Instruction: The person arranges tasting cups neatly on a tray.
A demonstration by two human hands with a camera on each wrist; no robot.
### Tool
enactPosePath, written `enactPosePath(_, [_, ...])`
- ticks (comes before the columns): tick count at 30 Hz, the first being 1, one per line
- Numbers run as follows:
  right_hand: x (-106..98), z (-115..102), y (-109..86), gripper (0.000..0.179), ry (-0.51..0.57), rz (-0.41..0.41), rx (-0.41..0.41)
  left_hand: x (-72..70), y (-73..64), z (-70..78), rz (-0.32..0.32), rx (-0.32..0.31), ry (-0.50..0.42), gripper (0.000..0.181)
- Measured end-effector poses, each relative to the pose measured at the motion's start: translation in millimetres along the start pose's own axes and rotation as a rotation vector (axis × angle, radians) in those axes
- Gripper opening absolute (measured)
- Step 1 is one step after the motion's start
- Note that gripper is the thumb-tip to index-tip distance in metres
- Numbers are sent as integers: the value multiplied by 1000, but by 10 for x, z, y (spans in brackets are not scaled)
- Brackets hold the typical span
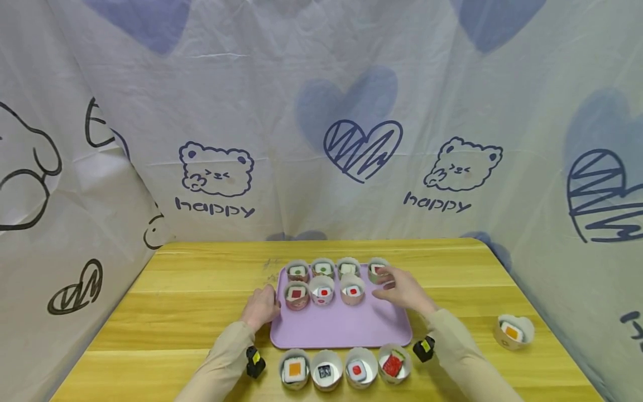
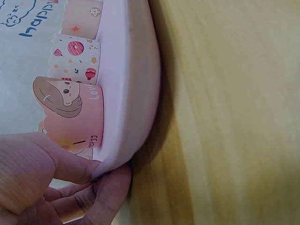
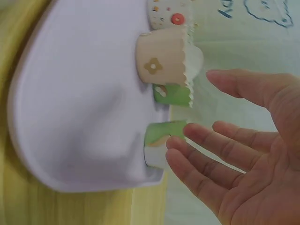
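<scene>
A lilac tray (image 1: 341, 329) lies on the table, bearing several paper cups in two rows, each with a small sushi-like block inside. My left hand (image 1: 261, 308) pinches the tray's left rim between thumb and fingers, close to a pink paper cup (image 2: 77, 117). At the tray's right side, my right hand (image 1: 404, 289) has its fingers extended and spread, holding nothing. Its fingertips are nearest the back right cup (image 1: 378, 270), which looks green and white in the right wrist view; whether they touch it I cannot tell. A beige cup (image 3: 161, 57) stands left of this hand.
In front of the tray stands a row of several filled cups, including one with an orange-topped block (image 1: 294, 369) and one with a red block (image 1: 394, 365). Another cup (image 1: 513, 332) sits apart at the table's right. A printed cloth (image 1: 301, 111) hangs behind.
</scene>
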State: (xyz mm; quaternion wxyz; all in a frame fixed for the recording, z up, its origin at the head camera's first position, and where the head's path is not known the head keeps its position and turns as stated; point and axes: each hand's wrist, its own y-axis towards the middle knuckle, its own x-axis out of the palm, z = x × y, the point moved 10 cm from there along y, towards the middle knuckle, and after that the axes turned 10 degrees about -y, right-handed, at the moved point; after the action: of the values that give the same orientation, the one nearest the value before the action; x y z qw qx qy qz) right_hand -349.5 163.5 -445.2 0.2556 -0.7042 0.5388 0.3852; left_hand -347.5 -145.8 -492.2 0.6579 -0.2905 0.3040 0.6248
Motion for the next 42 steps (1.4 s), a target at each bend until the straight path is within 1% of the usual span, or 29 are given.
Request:
enactPosePath(7, [-175, 150, -175, 50, 91, 62, 10, -25, -27, 40, -1, -3, -4, 14])
enactPosePath(9, [-239, 202, -230, 48, 117, 99, 5, -34, -30, 48, 0, 1, -2, 13])
enactPosePath(13, [-428, 306, -388, 45, 149, 207, -15, -26, -25, 37, -6, 2, -8, 10])
enactPosePath(17, [-682, 442, -596, 41, 126, 359, -22, -23, -23, 23, -8, -3, -9, 9])
enactPosePath(19, [-809, 522, -709, 40, 111, 445, -28, -34, -32, 36, -4, 5, -6, 9])
enactPosePath(22, [-967, 653, -875, 41, 86, 537, -19, -48, -46, 51, -1, 13, -7, 8])
enactPosePath(25, [-1082, 779, -1043, 43, 48, 603, -1, -43, -46, 49, -5, 12, -7, 8])
enactPosePath(28, [-1170, 902, -1204, 44, 1, 665, 47, -30, -37, 34, -8, 2, -7, 8])
enactPosePath(33, [-1300, 1091, -1411, 45, -54, 749, 127, -31, -25, 36, -2, 8, -3, 8])
enactPosePath(35, [-1359, 1148, -1477, 46, -112, 757, 161, -30, -24, 36, 0, 10, -3, 8])
enactPosePath(37, [-1404, 1208, -1521, 50, -176, 725, 195, -22, -22, 32, -1, 10, -6, 8])
enactPosePath(38, [-1413, 1253, -1532, 53, -203, 686, 218, -19, -20, 31, -2, 8, -7, 8])
enactPosePath(40, [-1406, 1353, -1551, 61, -255, 578, 270, -18, -20, 35, -2, 13, -8, 9])
enactPosePath(42, [-1385, 1463, -1570, 69, -274, 475, 304, -21, -23, 38, -1, 15, -10, 9])
